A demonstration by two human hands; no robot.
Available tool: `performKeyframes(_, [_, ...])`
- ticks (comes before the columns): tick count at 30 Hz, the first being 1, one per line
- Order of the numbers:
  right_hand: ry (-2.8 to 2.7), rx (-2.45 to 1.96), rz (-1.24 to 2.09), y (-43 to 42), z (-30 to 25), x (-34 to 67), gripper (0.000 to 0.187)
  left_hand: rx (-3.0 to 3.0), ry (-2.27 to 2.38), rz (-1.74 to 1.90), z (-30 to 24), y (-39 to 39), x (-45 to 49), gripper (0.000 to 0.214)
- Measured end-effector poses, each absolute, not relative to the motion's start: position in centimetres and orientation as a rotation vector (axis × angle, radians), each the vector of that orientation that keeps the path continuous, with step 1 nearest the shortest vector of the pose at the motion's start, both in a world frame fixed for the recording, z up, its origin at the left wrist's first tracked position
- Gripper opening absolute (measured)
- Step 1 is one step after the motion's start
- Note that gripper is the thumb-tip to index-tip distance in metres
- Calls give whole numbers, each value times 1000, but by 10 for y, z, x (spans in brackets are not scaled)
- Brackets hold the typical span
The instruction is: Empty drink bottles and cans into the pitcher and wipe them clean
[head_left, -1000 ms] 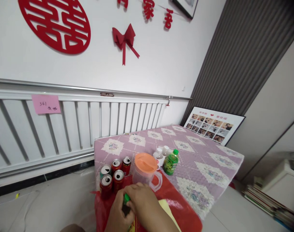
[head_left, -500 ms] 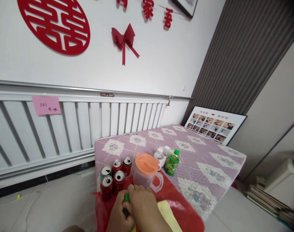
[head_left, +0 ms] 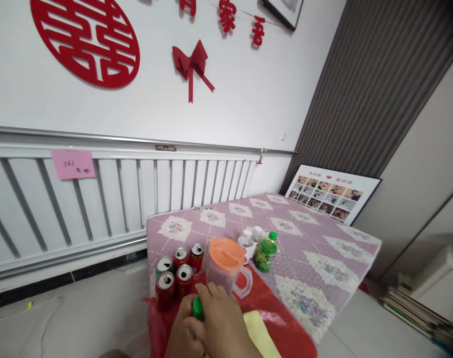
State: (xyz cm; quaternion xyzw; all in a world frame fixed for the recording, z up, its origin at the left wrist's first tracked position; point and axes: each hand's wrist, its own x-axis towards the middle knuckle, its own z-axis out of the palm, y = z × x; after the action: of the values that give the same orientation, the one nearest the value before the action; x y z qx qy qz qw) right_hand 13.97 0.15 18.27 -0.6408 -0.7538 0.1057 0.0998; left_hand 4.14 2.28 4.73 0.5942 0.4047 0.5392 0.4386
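Note:
My left hand is closed round a bottle with a green cap, low in the view. Pressed against the bottle from the other side is my right hand, its fingers curled and its thumb pointing at my left hand. Most of the bottle's body is hidden behind both hands. Just beyond them stands a clear plastic pitcher with an orange lid. Several open drink cans are grouped to its left. A yellow cloth lies beside my right wrist on red plastic sheeting.
A green drink bottle and two white-capped bottles stand right of the pitcher. The table's floral cloth stretches back towards a white radiator. A photo board leans at the far end.
The green cap shows more between my hands now. My right hand has shifted slightly on the bottle. The pitcher, cans and other bottles stay where they were.

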Motion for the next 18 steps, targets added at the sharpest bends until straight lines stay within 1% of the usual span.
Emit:
performKeyframes(2, [-2234, -1824, 346, 0, 179, 144, 45, 1520, 1023, 1367, 46, 23, 40, 41])
performKeyframes(7, [-2277, -1823, 355, 4, 173, 149, 23, 1618, 1049, 1422, 40, 25, 41, 38])
performKeyframes(12, [-2223, -1884, 304, 5, 174, 146, 17, 1622, 1064, 1412, 41, 24, 44, 35])
performKeyframes(18, [-2103, -1939, 229, 3, 171, 142, 19, 1627, 1044, 1396, 46, 21, 44, 31])
